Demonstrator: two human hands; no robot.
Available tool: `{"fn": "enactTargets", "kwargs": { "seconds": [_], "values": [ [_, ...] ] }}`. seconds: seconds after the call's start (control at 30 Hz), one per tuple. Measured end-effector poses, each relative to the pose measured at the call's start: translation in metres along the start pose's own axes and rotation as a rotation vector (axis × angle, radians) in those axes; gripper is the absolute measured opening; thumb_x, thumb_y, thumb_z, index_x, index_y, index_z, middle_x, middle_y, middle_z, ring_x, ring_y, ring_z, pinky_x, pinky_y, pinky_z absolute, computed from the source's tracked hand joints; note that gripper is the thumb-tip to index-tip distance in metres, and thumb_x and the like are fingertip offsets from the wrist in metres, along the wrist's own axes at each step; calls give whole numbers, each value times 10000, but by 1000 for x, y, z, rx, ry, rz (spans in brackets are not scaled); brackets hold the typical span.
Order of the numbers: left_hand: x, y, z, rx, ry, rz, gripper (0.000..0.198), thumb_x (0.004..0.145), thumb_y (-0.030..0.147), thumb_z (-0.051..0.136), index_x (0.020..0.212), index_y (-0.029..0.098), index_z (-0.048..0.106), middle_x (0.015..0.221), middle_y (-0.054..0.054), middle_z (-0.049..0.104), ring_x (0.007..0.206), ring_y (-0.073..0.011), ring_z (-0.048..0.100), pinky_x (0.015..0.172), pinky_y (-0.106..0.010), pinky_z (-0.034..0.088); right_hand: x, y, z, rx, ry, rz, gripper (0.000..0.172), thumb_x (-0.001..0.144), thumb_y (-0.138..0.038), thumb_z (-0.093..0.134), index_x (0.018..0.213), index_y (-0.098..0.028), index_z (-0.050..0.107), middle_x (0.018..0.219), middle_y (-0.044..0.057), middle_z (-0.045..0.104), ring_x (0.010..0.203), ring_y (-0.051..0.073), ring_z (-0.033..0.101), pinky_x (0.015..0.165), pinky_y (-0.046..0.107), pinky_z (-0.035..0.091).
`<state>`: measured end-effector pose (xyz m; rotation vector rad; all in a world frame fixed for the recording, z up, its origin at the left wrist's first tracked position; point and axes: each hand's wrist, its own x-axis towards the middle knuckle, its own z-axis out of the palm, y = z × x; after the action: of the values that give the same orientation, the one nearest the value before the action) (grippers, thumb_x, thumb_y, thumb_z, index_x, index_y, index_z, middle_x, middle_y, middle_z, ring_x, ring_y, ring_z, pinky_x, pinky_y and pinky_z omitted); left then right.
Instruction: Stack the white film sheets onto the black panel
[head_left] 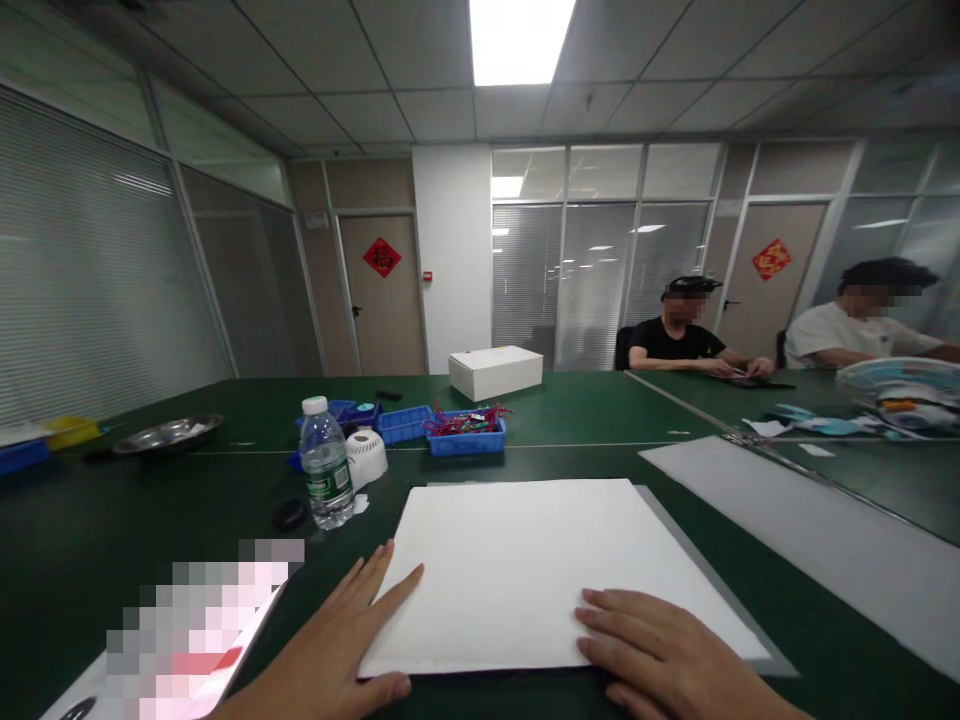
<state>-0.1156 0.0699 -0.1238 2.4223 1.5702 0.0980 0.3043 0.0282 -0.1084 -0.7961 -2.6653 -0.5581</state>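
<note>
A large white sheet (495,560) lies flat on the green table in front of me, with a grey translucent edge showing beneath it on the right. My left hand (341,630) rests over its left edge, fingers outstretched and thumb spread, holding nothing. Across the lower right part of the sheet lies my right hand (652,650), palm down, its fingers extended side by side. Left of the sheet stands a clear water bottle (328,470) with a white cap and green label.
Behind the bottle sit a white domed device (367,458) and blue bins, one holding red wires (469,420). A white box (495,373) stands farther back. A metal pan (169,434) is at left, a long white strip (810,540) at right. Two people sit across the table.
</note>
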Motion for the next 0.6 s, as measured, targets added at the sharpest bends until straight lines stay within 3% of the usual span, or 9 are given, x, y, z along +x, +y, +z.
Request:
{"fn": "enactTargets", "kwargs": {
  "seconds": [0.07, 0.13, 0.23, 0.3, 0.43, 0.53, 0.6],
  "values": [
    [0, 5, -3, 10, 6, -1, 879, 853, 627, 706, 1592, 416, 280, 1695, -48, 75, 1538, -393, 111, 1218, -645, 227, -15, 13, 8, -38, 14, 134, 384, 983, -354, 574, 1357, -306, 644, 1382, -15, 644, 1243, 221, 645, 986, 377, 602],
    [0, 8, -4, 18, 14, 7, 864, 846, 635, 704, 1585, 405, 321, 1693, -51, 110, 1538, -390, 157, 1217, -638, 247, -34, 31, 22, -40, 29, 394, 388, 1004, -406, 518, 1358, -315, 649, 1392, 12, 641, 1272, 249, 626, 1029, 456, 576],
    [1, 12, -6, 45, 10, -9, 873, 841, 690, 667, 1582, 327, 382, 1689, -78, 144, 1540, -371, 217, 1229, -586, 272, -57, 57, 41, 33, 15, 817, 481, 1010, -519, 441, 1327, -247, 680, 1361, 79, 665, 1267, 294, 628, 1080, 543, 518],
    [2, 13, -5, 60, 13, -21, 877, 837, 705, 656, 1570, 282, 426, 1686, -93, 169, 1537, -364, 255, 1231, -561, 290, -67, 70, 49, 76, -11, 974, 561, 1008, -564, 396, 1306, -190, 689, 1313, 117, 691, 1194, 311, 672, 1030, 543, 549],
    [5, 14, -2, 61, 22, -37, 912, 826, 728, 649, 1569, 245, 436, 1683, -104, 201, 1531, -367, 287, 1225, -565, 309, -74, 81, 63, 128, -30, 1014, 584, 1014, -569, 361, 1316, -180, 676, 1329, 127, 681, 1152, 295, 695, 979, 488, 584],
    [8, 17, -1, 71, 9, -44, 934, 827, 734, 641, 1573, 213, 429, 1685, -120, 195, 1534, -374, 281, 1226, -572, 305, -72, 82, 66, 150, -27, 991, 589, 999, -576, 391, 1341, -176, 655, 1426, 124, 614, 1325, 317, 577, 1138, 563, 447],
    [11, 16, 0, 91, -10, -50, 946, 832, 734, 633, 1572, 182, 428, 1684, -138, 188, 1535, -380, 277, 1226, -573, 306, -66, 78, 56, 146, 18, 967, 582, 990, -579, 409, 1349, -185, 644, 1494, 116, 553, 1423, 334, 470, 1203, 620, 329]
  ]
}}
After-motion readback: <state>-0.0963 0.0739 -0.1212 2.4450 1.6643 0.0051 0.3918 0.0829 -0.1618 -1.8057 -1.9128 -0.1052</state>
